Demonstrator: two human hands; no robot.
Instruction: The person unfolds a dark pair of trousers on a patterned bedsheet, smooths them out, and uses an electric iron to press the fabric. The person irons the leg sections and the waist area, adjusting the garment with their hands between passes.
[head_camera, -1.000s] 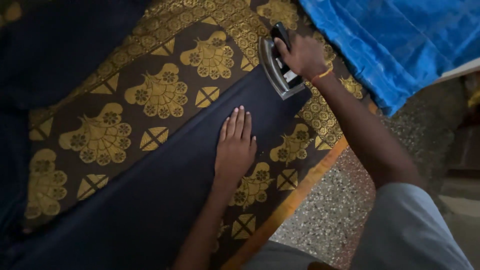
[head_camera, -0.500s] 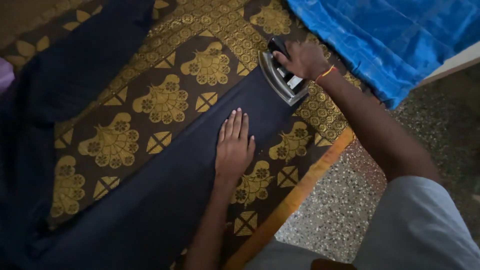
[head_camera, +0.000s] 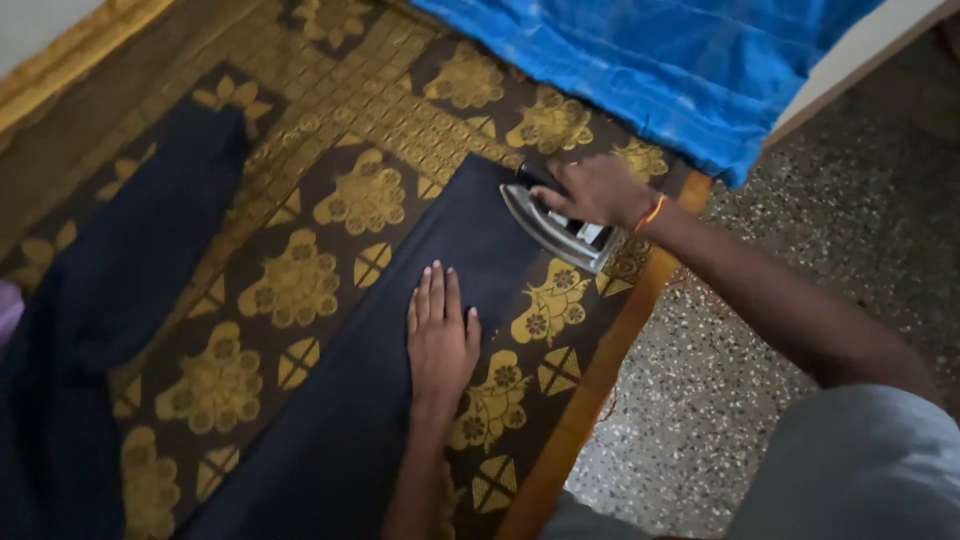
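Note:
My right hand (head_camera: 590, 190) grips the black handle of a metal clothes iron (head_camera: 553, 228). The iron rests at the far end of a long strip of dark navy cloth (head_camera: 350, 400). My left hand (head_camera: 440, 340) lies flat on that strip, fingers together, a short way nearer to me than the iron. The strip runs diagonally across a brown fabric with gold floral motifs (head_camera: 300, 285) that covers the work surface. A thin orange thread circles my right wrist.
More dark navy cloth (head_camera: 110, 290) lies at the left. A crumpled bright blue cloth (head_camera: 650, 60) sits beyond the iron at the top right. An orange border (head_camera: 600, 370) marks the surface's right edge, with speckled floor (head_camera: 760, 250) beside it.
The view has shifted, so everything sits lower and further left in the picture. Both hands keep their places on the iron and the navy strip; the iron's tip has turned a little leftward.

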